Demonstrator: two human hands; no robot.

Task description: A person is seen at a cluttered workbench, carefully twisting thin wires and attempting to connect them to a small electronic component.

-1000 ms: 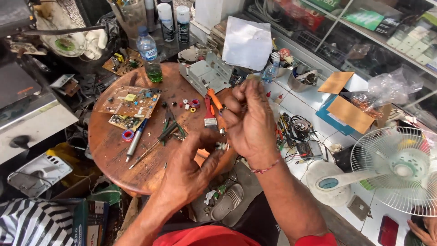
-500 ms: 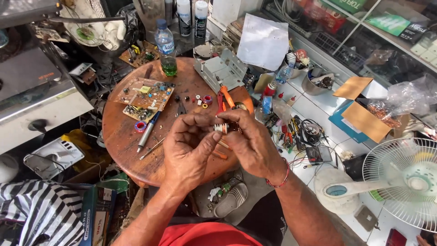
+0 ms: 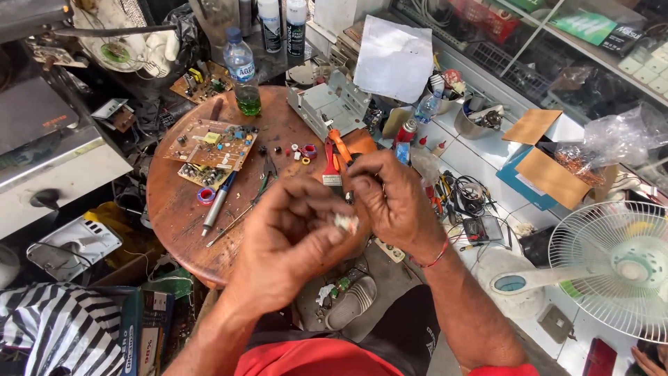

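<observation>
My left hand (image 3: pixel 292 240) and my right hand (image 3: pixel 390 198) meet in front of me, above the near edge of a round wooden table (image 3: pixel 174 209). Between the fingertips of both sits a small whitish part (image 3: pixel 344 222); its shape is too small to make out. On the table lie a brown circuit board (image 3: pixel 209 143), a grey pen-like tool (image 3: pixel 218 202), thin metal tools (image 3: pixel 254 198), orange-handled pliers (image 3: pixel 339 147), a brush with a red handle (image 3: pixel 331 167) and several tiny loose parts (image 3: pixel 296 151).
A plastic bottle with green liquid (image 3: pixel 242 69) and a grey metal chassis (image 3: pixel 330 104) stand at the table's far side. A white fan (image 3: pixel 612 268) lies on the floor at right, near cardboard pieces (image 3: pixel 543 153), cables (image 3: pixel 473 195) and spray cans (image 3: pixel 278 24).
My hands came together from apart and now sit closer to me, with the small whitish part pinched between them. The view has shifted so the table sits further left.
</observation>
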